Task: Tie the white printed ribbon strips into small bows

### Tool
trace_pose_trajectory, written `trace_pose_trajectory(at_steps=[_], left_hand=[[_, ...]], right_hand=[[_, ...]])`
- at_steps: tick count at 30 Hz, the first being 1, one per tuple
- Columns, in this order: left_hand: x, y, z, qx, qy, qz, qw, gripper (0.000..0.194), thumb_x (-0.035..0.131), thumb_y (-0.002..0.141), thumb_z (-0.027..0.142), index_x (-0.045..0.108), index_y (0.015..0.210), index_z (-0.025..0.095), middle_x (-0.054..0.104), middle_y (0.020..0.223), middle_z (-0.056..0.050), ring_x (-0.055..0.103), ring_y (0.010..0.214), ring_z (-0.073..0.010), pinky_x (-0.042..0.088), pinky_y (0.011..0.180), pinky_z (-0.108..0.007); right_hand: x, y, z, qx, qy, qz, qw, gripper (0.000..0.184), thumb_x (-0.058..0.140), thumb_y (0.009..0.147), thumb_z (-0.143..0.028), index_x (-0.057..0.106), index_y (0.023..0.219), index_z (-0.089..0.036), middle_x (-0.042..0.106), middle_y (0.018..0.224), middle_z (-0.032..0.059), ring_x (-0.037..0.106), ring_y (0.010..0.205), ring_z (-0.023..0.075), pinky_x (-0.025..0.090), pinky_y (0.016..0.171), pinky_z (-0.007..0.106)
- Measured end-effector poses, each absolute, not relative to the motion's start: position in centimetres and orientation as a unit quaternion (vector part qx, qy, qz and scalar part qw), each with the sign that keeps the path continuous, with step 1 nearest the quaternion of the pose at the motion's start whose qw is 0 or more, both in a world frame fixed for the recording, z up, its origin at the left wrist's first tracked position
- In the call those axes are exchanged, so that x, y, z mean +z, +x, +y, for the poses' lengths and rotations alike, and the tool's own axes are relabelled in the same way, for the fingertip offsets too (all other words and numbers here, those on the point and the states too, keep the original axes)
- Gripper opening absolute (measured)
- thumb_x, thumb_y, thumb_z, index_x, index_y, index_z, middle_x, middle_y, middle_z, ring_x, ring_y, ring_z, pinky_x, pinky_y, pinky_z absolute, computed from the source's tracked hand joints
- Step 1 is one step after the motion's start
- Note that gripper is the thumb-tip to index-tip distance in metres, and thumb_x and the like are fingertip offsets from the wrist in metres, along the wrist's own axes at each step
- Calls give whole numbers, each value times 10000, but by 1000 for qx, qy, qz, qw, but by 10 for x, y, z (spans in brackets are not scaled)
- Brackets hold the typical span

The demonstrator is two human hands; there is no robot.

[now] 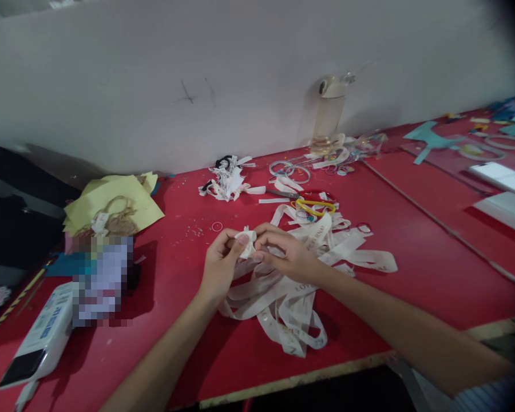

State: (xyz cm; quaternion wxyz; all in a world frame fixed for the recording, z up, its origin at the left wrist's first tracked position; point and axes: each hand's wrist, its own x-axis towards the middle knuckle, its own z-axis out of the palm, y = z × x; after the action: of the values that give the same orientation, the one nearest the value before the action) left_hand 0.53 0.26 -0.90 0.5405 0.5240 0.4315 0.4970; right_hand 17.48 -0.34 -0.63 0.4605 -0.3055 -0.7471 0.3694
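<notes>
Between both hands, above the red table, is a small folded piece of white ribbon [245, 243]. My left hand [223, 257] pinches it with the thumb on top. From the other side, my right hand [283, 252] grips its edge between thumb and fingertips. Under and beside my right hand lies a loose heap of long white printed ribbon [292, 292]. Just behind the hands are scissors [287, 195] with red handles and a yellow band [315, 206]. A small pink ring [217, 226] rests left of the ribbon heap.
A pile of small ribbon bows [227, 183] lies near the wall. A clear bottle [328, 114] stands at the back. To the left are yellow paper sheets [115, 200] and a white power bank [47, 332]. A phone [504, 176] lies at the right.
</notes>
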Motion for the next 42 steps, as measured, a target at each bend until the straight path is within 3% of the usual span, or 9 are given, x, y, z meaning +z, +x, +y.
trace_pose_trajectory(at_steps=[10, 17, 42], left_hand=[[0, 4, 0, 458, 571, 446, 515, 204, 612, 818, 392, 587, 859, 194, 515, 655, 42, 427, 551, -81, 345, 524, -188], [-2, 4, 1, 453, 591, 444, 499, 185, 623, 815, 346, 589, 908, 190, 625, 778, -4, 562, 726, -124, 424, 674, -222], [-5, 2, 3, 448, 578, 456, 507, 193, 617, 822, 375, 589, 866, 190, 548, 663, 40, 468, 594, -85, 373, 589, -193]], right_hand=[[-12, 170, -2, 343, -322, -744, 475, 70, 569, 886, -266, 591, 896, -200, 564, 966, 50, 561, 901, 162, 460, 822, 309], [-12, 172, -1, 344, -312, -754, 465, 76, 545, 900, -269, 568, 896, -196, 555, 943, 48, 553, 862, 153, 467, 785, 291], [-13, 170, -3, 359, -313, -750, 458, 47, 566, 889, -236, 561, 880, -190, 552, 956, 49, 549, 873, 148, 459, 781, 278]])
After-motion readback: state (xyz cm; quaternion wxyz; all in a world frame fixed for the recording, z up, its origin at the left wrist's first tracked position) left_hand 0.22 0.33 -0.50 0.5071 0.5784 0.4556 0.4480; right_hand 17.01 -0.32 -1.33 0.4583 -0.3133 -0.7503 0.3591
